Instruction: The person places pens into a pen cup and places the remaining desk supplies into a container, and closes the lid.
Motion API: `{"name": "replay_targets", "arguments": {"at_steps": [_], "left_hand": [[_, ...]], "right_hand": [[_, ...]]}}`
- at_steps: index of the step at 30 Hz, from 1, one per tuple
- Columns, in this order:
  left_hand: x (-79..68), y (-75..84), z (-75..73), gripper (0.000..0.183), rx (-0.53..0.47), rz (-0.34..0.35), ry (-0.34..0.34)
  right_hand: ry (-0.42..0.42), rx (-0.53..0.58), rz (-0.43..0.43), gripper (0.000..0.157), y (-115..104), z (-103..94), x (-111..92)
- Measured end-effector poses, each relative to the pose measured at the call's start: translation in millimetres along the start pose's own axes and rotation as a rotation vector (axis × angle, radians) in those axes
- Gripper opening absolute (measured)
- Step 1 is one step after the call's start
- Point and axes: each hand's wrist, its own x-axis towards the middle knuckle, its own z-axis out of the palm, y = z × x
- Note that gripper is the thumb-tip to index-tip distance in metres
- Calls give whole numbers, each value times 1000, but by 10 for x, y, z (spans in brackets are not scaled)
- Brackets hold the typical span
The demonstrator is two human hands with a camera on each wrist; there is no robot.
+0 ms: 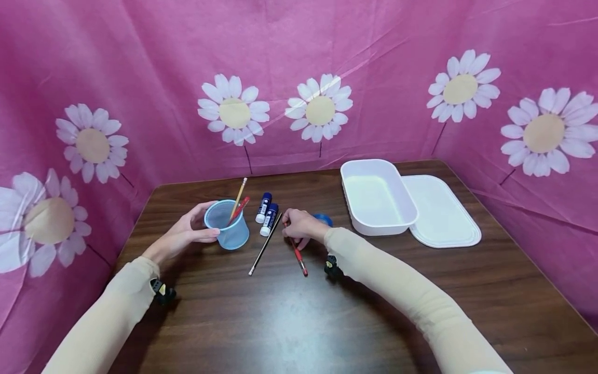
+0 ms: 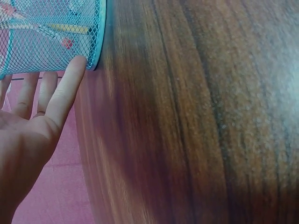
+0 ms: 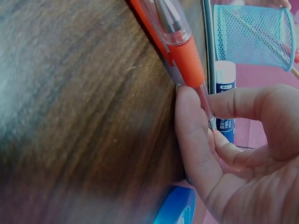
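Observation:
My left hand point(image 1: 189, 228) holds the light blue mesh pen holder point(image 1: 233, 238) at its left side, thumb in front and fingers toward the back. A yellow pencil point(image 1: 239, 195) and a red pen point(image 1: 240, 209) lean inside the holder. With thumb and fingers, my right hand point(image 1: 299, 227) pinches a red gel pen point(image 3: 189, 60), whose clear-capped end points toward the near side, low over the table. Just left of that hand lies a dark pencil point(image 1: 264, 245). Two blue-and-white glue sticks, one farther back point(image 1: 263, 209) and one nearer point(image 1: 269, 220), lie between the holder and the pencil.
A blue tape roll point(image 1: 323, 219) sits partly hidden behind my right wrist. To the right stands a white plastic container point(image 1: 380, 228), with its white lid point(image 1: 444, 213) flat beside it. Pink flowered cloth point(image 1: 280, 41) hangs behind the brown wooden table point(image 1: 224, 322).

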Motion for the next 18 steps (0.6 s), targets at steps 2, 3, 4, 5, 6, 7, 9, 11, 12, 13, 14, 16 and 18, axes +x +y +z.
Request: {"name": "replay_targets", "arguments": {"at_steps": [2, 3, 4, 5, 6, 7, 9, 11, 12, 13, 14, 16, 18], "left_hand": [[-1, -3, -1, 76, 0, 1, -1], [-1, -5, -1, 76, 2, 1, 0], [-4, -6, -3, 76, 2, 2, 0], [-6, -9, -7, 76, 3, 1, 0], [-7, -11, -9, 76, 4, 1, -2], [-8, -12, -11, 76, 8, 0, -4], [-6, -16, -18, 75, 10, 1, -4], [-1, -15, -21, 74, 11, 4, -9], [1, -15, -22, 74, 12, 7, -11], [3, -14, -23, 74, 11, 9, -13], [4, -13, -23, 74, 11, 10, -15], [5, -9, -23, 74, 11, 11, -18], [4, -6, -21, 74, 12, 8, -17]], "right_hand": [[0, 7, -1, 28, 1, -2, 0], [-1, 11, 0, 28, 2, -2, -1], [-3, 13, 3, 28, 0, -3, 1], [-6, 14, 5, 28, -2, -4, 3], [-9, 16, 8, 28, -3, -5, 5], [-11, 22, 10, 28, -1, -6, 9], [-16, 49, 12, 28, 4, -17, 13], [-24, 93, 10, 27, 18, -31, 15], [-33, 120, 8, 26, 28, -40, 15], [-45, 150, 7, 26, 38, -50, 15], [-64, 181, 6, 26, 47, -63, 13], [-100, 237, 0, 26, 62, -86, 10], [-138, 278, -9, 26, 64, -115, 2]]}}
